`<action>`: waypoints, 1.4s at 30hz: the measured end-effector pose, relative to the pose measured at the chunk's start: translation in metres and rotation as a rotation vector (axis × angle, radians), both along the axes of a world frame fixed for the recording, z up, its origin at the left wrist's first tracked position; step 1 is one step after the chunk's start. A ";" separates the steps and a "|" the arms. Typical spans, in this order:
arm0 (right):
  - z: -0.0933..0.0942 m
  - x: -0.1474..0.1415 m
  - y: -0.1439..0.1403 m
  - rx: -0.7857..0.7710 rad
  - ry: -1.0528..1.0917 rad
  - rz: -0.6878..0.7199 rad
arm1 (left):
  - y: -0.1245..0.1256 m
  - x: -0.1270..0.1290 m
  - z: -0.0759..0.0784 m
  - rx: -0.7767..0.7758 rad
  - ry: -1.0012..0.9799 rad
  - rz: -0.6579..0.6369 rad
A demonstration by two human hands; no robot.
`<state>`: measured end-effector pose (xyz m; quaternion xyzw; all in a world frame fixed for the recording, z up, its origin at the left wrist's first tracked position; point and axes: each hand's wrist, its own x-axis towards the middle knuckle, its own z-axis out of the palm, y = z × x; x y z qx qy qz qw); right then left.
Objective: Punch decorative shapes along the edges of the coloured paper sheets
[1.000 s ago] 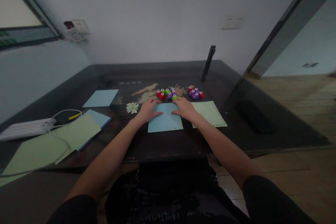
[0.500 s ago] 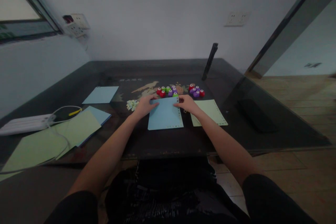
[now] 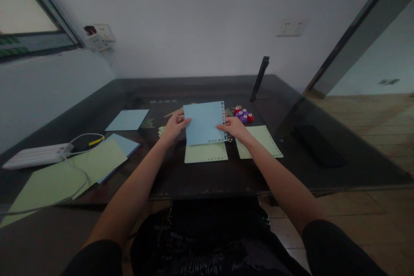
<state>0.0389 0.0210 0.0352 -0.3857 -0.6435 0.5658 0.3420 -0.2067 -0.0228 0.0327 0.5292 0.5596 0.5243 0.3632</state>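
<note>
Lifted off the bench [image 3: 97, 108] since a second ago, the blue sheet [image 3: 203, 121] now stands tilted above a green sheet [image 3: 206, 153], left hand [image 3: 173, 126] and right hand [image 3: 236, 128] fingers clamped on its side edges, punched edge rightward.

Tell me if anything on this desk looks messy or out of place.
A small heap of punched paper bits lies loose on the dark table beside the left hand. At the far left, green sheets overlap askew with a white cable trailing across them.
</note>
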 end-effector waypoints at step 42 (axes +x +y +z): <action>0.005 0.013 0.012 0.047 0.045 -0.077 | -0.006 0.015 -0.006 -0.003 0.075 -0.099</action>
